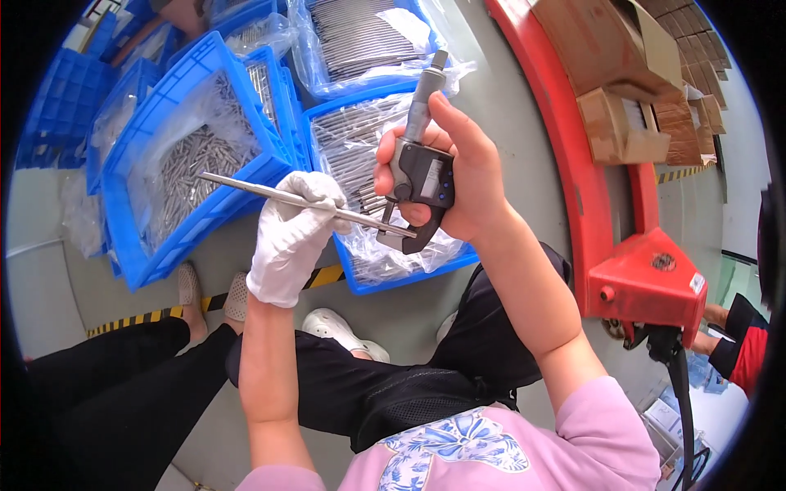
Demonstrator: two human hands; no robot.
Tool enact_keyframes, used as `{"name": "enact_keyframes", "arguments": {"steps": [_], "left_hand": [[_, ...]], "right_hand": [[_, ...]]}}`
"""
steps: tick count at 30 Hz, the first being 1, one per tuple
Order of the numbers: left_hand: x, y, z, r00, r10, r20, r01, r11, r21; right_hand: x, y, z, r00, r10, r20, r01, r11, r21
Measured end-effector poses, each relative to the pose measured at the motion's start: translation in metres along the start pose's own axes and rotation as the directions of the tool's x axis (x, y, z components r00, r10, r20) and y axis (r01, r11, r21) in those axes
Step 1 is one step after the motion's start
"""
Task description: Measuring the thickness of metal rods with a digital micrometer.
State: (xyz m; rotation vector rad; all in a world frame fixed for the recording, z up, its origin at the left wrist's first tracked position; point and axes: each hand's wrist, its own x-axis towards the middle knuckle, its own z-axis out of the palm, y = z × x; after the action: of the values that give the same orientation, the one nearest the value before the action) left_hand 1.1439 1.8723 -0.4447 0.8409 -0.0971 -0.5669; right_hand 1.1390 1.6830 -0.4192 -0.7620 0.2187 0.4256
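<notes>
The left hand (286,233) is gloved white, the rod (246,187) silver-grey. The micrometer (425,174) is black and grey, its buttons (442,195) blue. Bins (268,154) are blue, the parts (196,164) in them silver. The pallet jack (629,282) is red, the cartons (602,45) brown. Across the grey floor (516,155) runs tape (323,277) striped black and yellow. The shirt (606,425) is pink with a blue-and-white print (458,446), the trousers (327,389) black.
</notes>
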Motion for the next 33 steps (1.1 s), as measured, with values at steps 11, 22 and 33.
{"name": "enact_keyframes", "arguments": {"steps": [11,22,33], "left_hand": [[0.005,-0.001,-0.004,0.999,-0.009,-0.035,0.009,1.0,-0.001],[0.038,-0.005,0.006,0.993,-0.108,-0.053,0.115,0.982,0.147],[0.034,-0.047,-0.002,0.983,-0.172,-0.068,0.159,0.972,-0.173]], "right_hand": [[0.004,0.001,-0.007,0.998,-0.03,0.053,0.026,0.997,0.075],[0.018,-0.017,-0.016,0.996,0.032,-0.087,-0.03,0.999,0.029],[-0.002,-0.007,-0.032,0.988,-0.01,-0.154,0.026,0.995,0.097]]}}
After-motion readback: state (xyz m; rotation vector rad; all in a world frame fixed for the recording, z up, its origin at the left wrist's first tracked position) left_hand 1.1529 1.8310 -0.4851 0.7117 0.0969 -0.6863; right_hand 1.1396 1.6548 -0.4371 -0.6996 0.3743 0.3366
